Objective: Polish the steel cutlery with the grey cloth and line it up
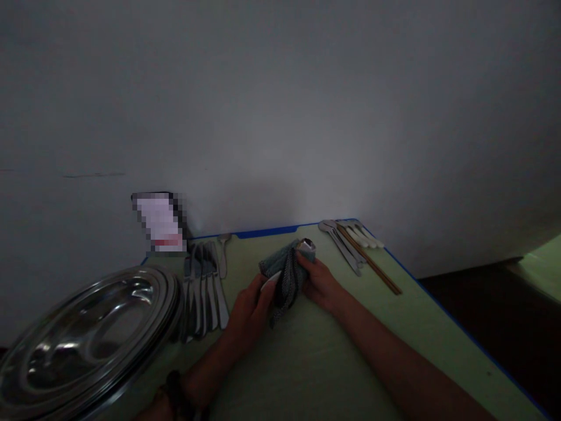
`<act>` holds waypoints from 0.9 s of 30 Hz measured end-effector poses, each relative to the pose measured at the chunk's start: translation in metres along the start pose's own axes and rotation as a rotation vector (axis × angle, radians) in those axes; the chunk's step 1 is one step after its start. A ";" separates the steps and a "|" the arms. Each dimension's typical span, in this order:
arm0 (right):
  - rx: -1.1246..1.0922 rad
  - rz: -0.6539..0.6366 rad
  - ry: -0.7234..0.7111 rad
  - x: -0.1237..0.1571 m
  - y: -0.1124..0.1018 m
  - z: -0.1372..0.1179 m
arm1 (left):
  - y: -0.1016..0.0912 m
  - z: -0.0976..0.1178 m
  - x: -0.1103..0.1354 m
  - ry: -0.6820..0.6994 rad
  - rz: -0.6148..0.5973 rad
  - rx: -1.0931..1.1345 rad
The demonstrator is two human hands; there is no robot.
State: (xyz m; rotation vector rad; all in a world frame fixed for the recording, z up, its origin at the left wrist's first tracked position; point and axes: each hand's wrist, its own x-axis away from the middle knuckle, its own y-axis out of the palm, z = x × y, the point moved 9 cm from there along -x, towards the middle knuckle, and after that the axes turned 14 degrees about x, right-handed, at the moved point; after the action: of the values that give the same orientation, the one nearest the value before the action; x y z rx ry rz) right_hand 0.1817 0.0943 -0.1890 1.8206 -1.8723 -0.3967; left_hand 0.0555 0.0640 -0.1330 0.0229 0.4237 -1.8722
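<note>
Over the middle of the green table [324,362], both my hands work a grey cloth [286,275] wrapped round a metal utensil. My left hand [252,307] is closed on the utensil's pale handle end [270,280] below the cloth. My right hand [322,283] grips the cloth from the right, pinching it round the utensil's shiny tip [305,244], which sticks out at the top.
A stack of steel compartment plates [87,333] sits at the left. Beside it lie several steel utensils [205,286] in a row. More spoons and a pair of brown chopsticks [370,263] lie at the right rear. A grey wall rises behind; the table's blue edge [438,301] runs along the right.
</note>
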 end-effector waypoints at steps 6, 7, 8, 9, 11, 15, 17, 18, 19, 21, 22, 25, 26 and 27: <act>-0.001 0.147 -0.076 0.000 -0.007 -0.005 | 0.003 0.001 0.000 0.012 -0.027 -0.044; -0.018 0.196 -0.096 0.000 -0.011 -0.006 | 0.002 0.002 0.001 0.023 -0.024 -0.042; -0.031 0.240 -0.109 0.000 -0.015 -0.006 | 0.002 0.002 0.002 0.032 -0.020 -0.039; -0.036 0.271 -0.117 0.000 -0.018 -0.006 | 0.001 0.002 0.004 0.038 -0.020 -0.034; -0.010 0.298 -0.133 0.000 -0.021 -0.006 | 0.000 0.003 0.006 0.048 -0.026 -0.014; 0.119 0.249 -0.194 0.000 -0.018 -0.011 | 0.001 0.005 0.009 0.079 -0.060 -0.001; 0.124 0.233 -0.185 0.000 -0.017 -0.010 | 0.006 0.004 0.008 0.089 -0.102 -0.069; 0.110 0.228 -0.166 0.000 -0.016 -0.009 | 0.011 0.003 0.008 0.086 -0.141 -0.116; 0.096 0.222 -0.143 0.000 -0.016 -0.008 | 0.016 0.000 0.008 0.078 -0.182 -0.165; 0.086 0.199 -0.097 0.000 -0.013 -0.007 | 0.025 -0.007 0.008 0.057 -0.249 -0.264; 0.087 0.187 -0.080 0.001 -0.012 -0.006 | 0.028 -0.010 0.007 0.049 -0.266 -0.309; 0.077 0.164 -0.052 0.002 -0.007 -0.007 | 0.031 -0.016 0.007 0.032 -0.276 -0.363; 0.067 0.161 -0.052 0.002 -0.007 -0.007 | 0.031 -0.016 0.007 0.027 -0.280 -0.350; 0.058 0.162 -0.056 0.002 -0.007 -0.007 | 0.031 -0.015 0.008 0.025 -0.289 -0.322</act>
State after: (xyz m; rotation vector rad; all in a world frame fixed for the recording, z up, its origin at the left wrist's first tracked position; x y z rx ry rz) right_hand 0.1915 0.0928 -0.1863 1.6954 -2.0722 -0.3420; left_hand 0.0783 0.0531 -0.1573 -0.2430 0.7755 -2.0656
